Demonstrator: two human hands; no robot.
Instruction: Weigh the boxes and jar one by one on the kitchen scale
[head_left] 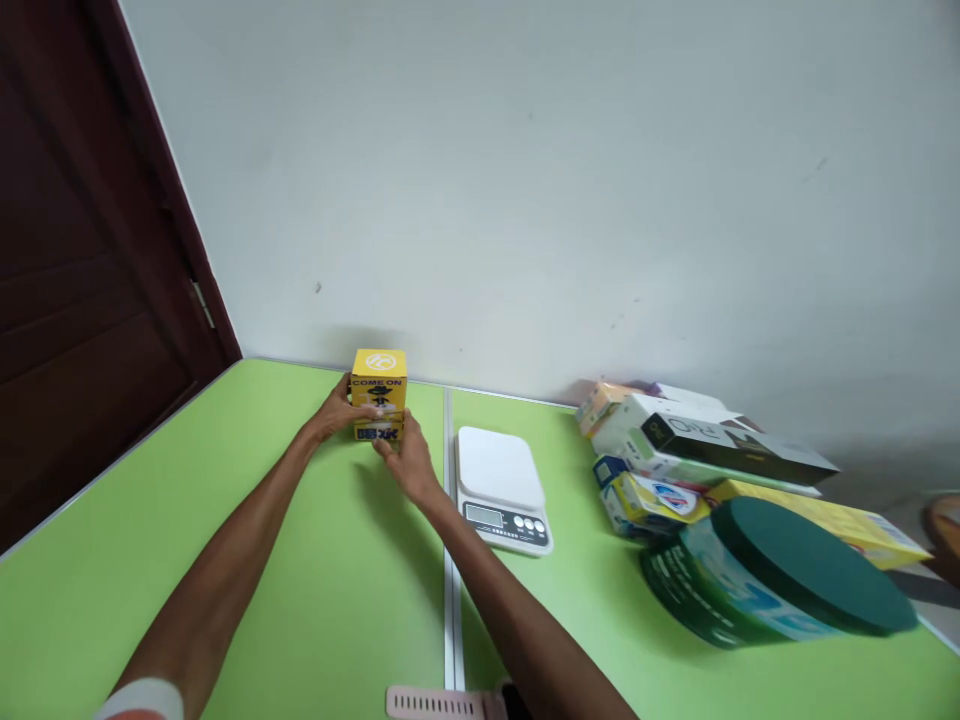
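Observation:
A yellow box (pixel 379 385) with "COME ON" and a hat-wearing figure printed on its front stands upright near the wall. Beneath it shows a lower yellow section (pixel 367 433) with dark lettering, which looks like a second box under the first. My left hand (pixel 334 412) grips the left side, its thumb laid across the front. On the right side, my right hand (pixel 411 458) is closed around the lower part, thumb on the front face. The far fingers of both hands are hidden. A white kitchen scale (pixel 498 468) with nothing on its platform lies right of my hands.
On the right lie a dark green-lidded tub (pixel 780 570), a black box (pixel 739 447), a yellow-and-blue box (pixel 652 498), a long yellow box (pixel 832 520) and other cartons. A seam (pixel 448 560) divides the green table (pixel 315 620). A pink strap (pixel 435 703) lies at the front edge.

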